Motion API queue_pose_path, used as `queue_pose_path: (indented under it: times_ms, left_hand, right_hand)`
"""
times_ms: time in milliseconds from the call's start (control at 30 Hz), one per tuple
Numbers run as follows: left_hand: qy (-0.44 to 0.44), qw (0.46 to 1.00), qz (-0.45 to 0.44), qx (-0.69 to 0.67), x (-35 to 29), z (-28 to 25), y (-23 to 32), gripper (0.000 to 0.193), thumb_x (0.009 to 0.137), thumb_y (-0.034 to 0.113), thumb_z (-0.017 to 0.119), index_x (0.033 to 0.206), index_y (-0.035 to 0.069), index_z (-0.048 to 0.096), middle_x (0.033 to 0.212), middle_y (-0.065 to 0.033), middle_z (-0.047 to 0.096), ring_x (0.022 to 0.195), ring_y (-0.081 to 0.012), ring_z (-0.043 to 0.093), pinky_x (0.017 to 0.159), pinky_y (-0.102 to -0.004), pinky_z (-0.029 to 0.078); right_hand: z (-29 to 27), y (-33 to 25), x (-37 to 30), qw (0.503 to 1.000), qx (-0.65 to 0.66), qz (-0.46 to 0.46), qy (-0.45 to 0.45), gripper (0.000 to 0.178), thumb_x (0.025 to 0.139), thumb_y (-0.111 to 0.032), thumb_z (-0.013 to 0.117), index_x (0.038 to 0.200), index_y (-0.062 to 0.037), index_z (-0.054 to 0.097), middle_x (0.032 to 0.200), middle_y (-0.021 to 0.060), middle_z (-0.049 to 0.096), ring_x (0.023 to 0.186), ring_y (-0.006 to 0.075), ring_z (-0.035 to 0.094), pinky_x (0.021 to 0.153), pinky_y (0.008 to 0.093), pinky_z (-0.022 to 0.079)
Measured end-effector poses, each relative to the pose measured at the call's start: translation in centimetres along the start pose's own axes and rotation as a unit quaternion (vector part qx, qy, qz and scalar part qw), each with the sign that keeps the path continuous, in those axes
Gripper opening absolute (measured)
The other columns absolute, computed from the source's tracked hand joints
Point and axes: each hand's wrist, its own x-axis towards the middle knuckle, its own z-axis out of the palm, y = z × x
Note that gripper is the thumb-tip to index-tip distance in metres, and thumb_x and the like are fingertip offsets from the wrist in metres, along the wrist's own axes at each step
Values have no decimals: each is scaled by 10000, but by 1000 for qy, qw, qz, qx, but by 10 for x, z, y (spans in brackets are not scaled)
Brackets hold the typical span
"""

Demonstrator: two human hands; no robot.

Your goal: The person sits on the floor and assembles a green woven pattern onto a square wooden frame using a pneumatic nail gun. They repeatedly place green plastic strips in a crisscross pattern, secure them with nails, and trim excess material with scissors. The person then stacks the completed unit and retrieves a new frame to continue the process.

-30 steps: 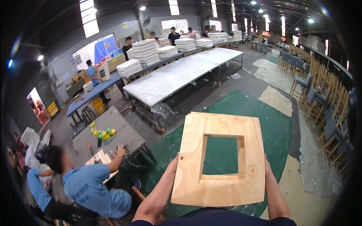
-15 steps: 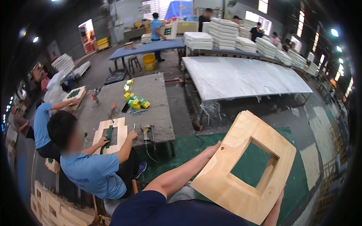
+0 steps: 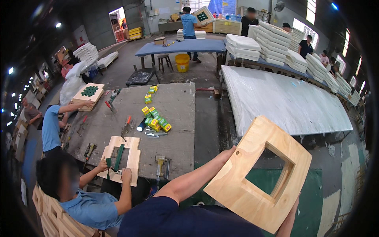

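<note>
I hold a pale wooden frame [image 3: 226, 187] with a rectangular opening, tilted up in front of me on the right. Layered lines run along its edges, so it may be several stacked together; I cannot tell. My left hand [image 3: 230, 153] grips its upper left edge, the fingers mostly hidden behind the wood. At the lower right edge, my right hand [image 3: 291, 215] closes on the same frame, its fingers partly hidden too. Left of me a co-worker in a blue shirt [image 3: 92, 209] works on another wooden frame [image 3: 134, 158], both hands at a green strip [image 3: 119, 157] in its opening.
The grey worktable [image 3: 177, 118] carries small yellow-green boxes [image 3: 156, 118], a nail gun [image 3: 160, 166] and hand tools. Beyond stand a plastic-covered table [image 3: 284, 98], a blue table [image 3: 181, 46], a yellow bucket [image 3: 182, 62] and white stacks [image 3: 272, 41]. Another co-worker [image 3: 51, 126] is at the far left.
My view has turned left, shifting the tables rightward. The frame stays in both my hands. The near co-worker's right hand has moved to the green strip. A person at the back has raised a panel.
</note>
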Motion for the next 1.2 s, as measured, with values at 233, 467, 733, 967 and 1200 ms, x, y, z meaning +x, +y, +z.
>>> queue_pose_path:
  times_ms: [233, 467, 733, 967, 1200]
  left_hand:
    - [55, 989, 132, -34, 71, -65, 145, 566, 1045, 526, 482, 1283, 43, 654, 1235, -132, 705, 1063, -269, 705, 934, -439, 562]
    - [134, 970, 190, -74, 85, -134, 232, 586, 1069, 534, 416, 1343, 56, 618, 1267, -109, 698, 1106, -250, 690, 966, -407, 545]
    - [184, 942, 247, -132, 71, -219, 333, 580, 1050, 547, 454, 1357, 81, 611, 1265, -79, 698, 1110, -248, 681, 960, -417, 547]
    - [251, 908, 282, -182, 62, -271, 391, 577, 1043, 547, 461, 1360, 88, 609, 1262, -80, 698, 1100, -252, 683, 953, -420, 551]
    - [327, 857, 321, -235, 78, -326, 461, 574, 1037, 547, 469, 1363, 95, 607, 1258, -80, 698, 1090, -255, 685, 945, -423, 555]
  right_hand:
    - [150, 3, 225, 990, -7, 78, -120, 694, 1068, -592, 307, 1505, -67, 436, 1405, 105, 588, 1214, 280, 616, 1011, 434, 528]
    - [285, 35, 374, 960, -42, 177, -215, 670, 1074, -578, 313, 1504, -82, 448, 1430, 99, 573, 1242, 273, 594, 1028, 404, 512]
    - [462, 106, 480, 911, -89, 268, -301, 716, 1069, -603, 275, 1536, -77, 406, 1488, 101, 534, 1298, 271, 568, 1056, 408, 492]
    - [579, 174, 560, 881, -122, 322, -325, 679, 1078, -570, 302, 1514, -68, 439, 1450, 100, 569, 1266, 259, 588, 1055, 403, 495]
    - [712, 255, 634, 815, -152, 394, -396, 690, 1065, -592, 329, 1514, -82, 451, 1455, 91, 570, 1267, 257, 589, 1051, 412, 493]
